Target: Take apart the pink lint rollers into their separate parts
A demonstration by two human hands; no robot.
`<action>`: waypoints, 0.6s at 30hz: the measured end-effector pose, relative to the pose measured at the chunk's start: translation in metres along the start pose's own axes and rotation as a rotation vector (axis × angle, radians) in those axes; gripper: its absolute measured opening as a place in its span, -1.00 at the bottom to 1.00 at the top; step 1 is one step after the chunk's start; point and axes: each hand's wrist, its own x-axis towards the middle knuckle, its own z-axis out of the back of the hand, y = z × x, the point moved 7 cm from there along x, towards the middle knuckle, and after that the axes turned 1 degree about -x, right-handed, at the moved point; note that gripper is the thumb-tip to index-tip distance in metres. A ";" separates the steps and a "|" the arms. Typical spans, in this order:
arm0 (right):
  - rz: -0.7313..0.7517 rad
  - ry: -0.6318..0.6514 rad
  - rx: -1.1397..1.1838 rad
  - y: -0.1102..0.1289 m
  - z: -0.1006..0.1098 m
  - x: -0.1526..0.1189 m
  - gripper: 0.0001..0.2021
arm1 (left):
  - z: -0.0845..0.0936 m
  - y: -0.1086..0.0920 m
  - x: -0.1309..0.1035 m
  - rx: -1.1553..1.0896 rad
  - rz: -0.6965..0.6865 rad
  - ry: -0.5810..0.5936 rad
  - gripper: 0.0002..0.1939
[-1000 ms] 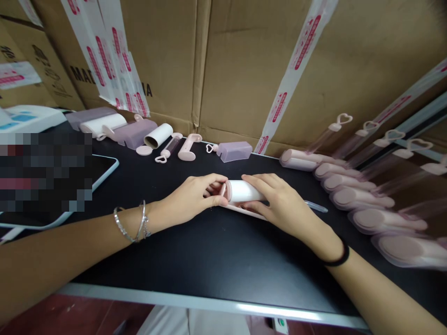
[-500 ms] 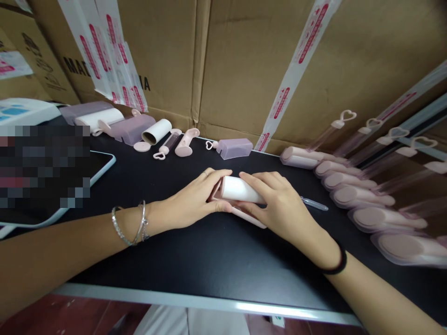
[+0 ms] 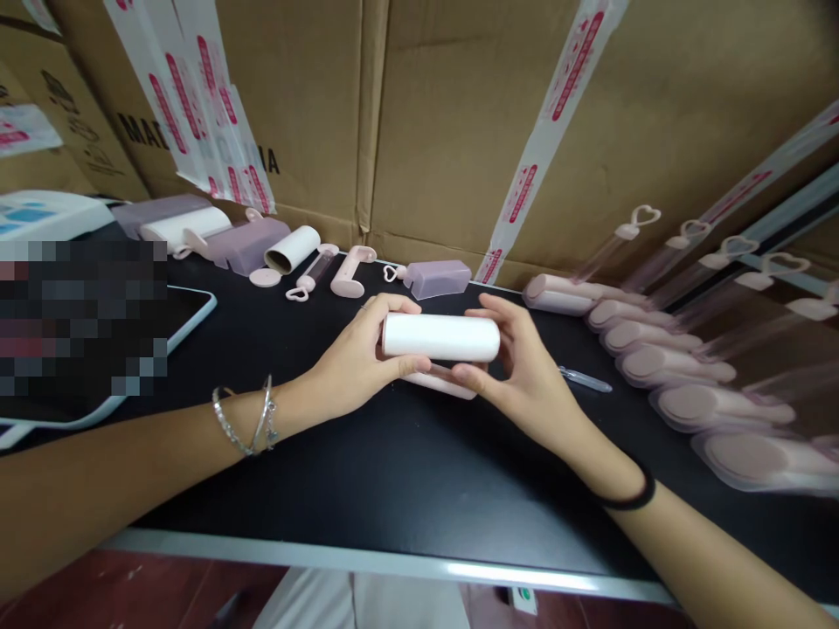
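Roll [image 3: 440, 337] lies sideways over the middle of the black table [image 3: 393, 489], left hand [image 3: 350, 362] gripping its left end, right hand [image 3: 534, 376] loosely clasping the right, with the pink holder [image 3: 446, 385] just below. Looks like a lining-up step to me, so moving it calls for keeping both ends square with the holder.
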 end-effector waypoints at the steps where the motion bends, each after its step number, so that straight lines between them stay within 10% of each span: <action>1: -0.057 -0.004 0.101 -0.005 -0.002 0.000 -0.26 | 0.003 0.000 0.000 -0.019 -0.001 -0.033 -0.56; 8: -0.256 0.254 0.371 -0.025 -0.031 -0.001 -0.65 | 0.012 0.011 0.007 0.033 -0.068 0.032 -0.53; 18: 0.170 0.151 -0.188 0.010 -0.015 0.003 -0.69 | 0.004 -0.021 -0.003 0.779 -0.418 0.300 -0.20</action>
